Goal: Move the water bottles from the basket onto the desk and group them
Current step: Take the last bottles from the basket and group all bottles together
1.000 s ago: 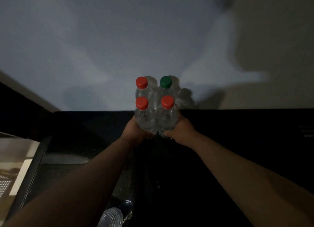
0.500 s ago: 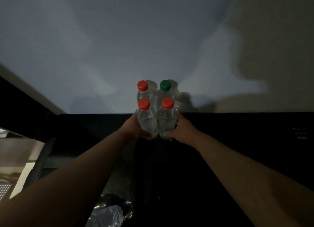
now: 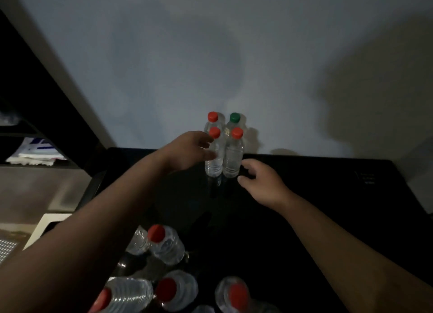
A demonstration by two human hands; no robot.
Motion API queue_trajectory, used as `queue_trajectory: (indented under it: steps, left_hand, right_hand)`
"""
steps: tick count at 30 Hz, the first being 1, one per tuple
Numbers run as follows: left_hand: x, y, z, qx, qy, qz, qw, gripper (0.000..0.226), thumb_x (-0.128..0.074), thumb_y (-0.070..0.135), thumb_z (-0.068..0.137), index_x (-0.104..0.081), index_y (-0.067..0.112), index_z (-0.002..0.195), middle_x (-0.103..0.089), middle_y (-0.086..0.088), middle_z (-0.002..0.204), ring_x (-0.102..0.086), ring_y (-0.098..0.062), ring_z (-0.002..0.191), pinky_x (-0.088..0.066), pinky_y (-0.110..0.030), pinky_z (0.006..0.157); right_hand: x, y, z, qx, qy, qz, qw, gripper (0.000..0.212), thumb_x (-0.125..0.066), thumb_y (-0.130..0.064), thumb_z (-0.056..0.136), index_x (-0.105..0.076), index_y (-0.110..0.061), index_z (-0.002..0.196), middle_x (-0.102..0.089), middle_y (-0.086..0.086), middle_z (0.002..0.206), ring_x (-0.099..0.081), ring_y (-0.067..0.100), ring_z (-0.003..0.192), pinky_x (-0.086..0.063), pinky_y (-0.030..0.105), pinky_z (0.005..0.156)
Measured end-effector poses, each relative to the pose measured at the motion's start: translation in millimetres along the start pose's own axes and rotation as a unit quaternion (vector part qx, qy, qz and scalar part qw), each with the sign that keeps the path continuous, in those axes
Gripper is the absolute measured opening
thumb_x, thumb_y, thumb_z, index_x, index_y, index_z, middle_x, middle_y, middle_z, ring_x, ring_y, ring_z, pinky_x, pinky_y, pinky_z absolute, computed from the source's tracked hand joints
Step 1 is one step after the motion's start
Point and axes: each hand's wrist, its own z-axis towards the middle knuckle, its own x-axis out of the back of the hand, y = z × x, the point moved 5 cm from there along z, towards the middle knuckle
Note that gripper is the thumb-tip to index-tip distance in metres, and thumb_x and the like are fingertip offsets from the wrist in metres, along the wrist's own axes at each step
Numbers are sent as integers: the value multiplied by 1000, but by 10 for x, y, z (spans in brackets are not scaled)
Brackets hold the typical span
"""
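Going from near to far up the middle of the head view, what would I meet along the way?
Loose red-capped bottles → right hand → front two red-capped bottles → green-capped bottle in the back row → wall.

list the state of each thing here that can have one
four grouped bottles: upright on the desk, capped, packed together
left hand: open, fingers at the front left bottle
right hand: loosely curled, holds nothing, beside the group
near bottles: capped, jumbled, apart from the group
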Motion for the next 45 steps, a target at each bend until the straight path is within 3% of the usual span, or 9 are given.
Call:
queue_trajectory:
  steps: [3,7,11,15,20,25,31,41,45]
  left_hand:
    - [49,140,-617,-37,31,-60,997,44,-68,30,86,-56,21,127,-63,5,122,-61,-5,108,-48,-26,95]
    - [-167,114,-1437,-54,27,-133,989,29,-69,18,84,-59,40,101,-68,16,101,-65,7,95,-52,-14,83]
    - [-580,-50,-2009,-14,33,-131,991,33,-69,19,85,-58,40,107,-66,17,108,-64,7,98,-54,-14,80]
    - [-855,-164,-2480,2,102,8,995,36,-69,24,85,-59,35,118,-66,12,105,-61,0,95,-50,-15,78]
    - [-1037,-429,-2580,70,129,112,983,59,-70,21,83,-46,22,138,-55,2,134,-57,-13,114,-43,-20,91]
    - [-1046,-504,-2538,94,143,72,983,32,-72,24,80,-58,27,109,-65,9,99,-64,-11,91,-55,-34,80]
    - [-938,-543,-2379,59,124,73,988,25,-73,31,80,-59,39,99,-65,15,90,-62,-2,83,-52,-24,72]
    - [-586,56,-1919,-60,127,64,988,16,-67,42,76,-57,33,85,-64,14,73,-61,-1,68,-53,-34,62]
    - [-528,354,-1566,-70,121,32,990,17,-74,33,76,-61,38,85,-65,17,75,-63,1,71,-51,-23,62]
  right_hand:
    - [-143,-48,-462,14,-40,-5,999,43,-65,-21,89,-57,-23,131,-61,-7,127,-56,9,118,-43,22,96]
    - [-283,72,-1107,34,-68,40,996,31,-67,-13,88,-66,-19,118,-66,-8,108,-63,2,100,-46,11,85]
    - [-403,271,-1574,-6,-148,41,988,27,-67,-22,87,-67,-32,112,-64,-12,105,-62,-2,97,-45,9,81]
    - [-495,278,-1826,6,-217,-34,976,39,-70,-35,82,-60,-42,119,-61,-20,112,-57,-3,105,-46,20,92]
    - [-471,180,-1846,63,-182,-118,974,36,-73,-30,78,-62,-36,112,-63,-15,109,-57,0,101,-48,27,92]
    - [-516,147,-1764,67,-191,-162,966,31,-78,-34,73,-64,-34,101,-63,-15,99,-59,1,92,-53,33,87]
    - [-540,116,-1619,54,-201,-138,968,20,-74,-32,76,-65,-33,94,-67,-10,93,-62,3,87,-55,34,85]
    - [81,282,-1299,30,-32,-33,998,10,-74,-18,74,-68,-22,81,-68,-2,81,-65,9,77,-57,33,76]
    - [487,300,-1056,36,-2,-33,999,6,-71,-18,79,-69,-22,83,-69,-4,84,-65,6,81,-56,28,76]
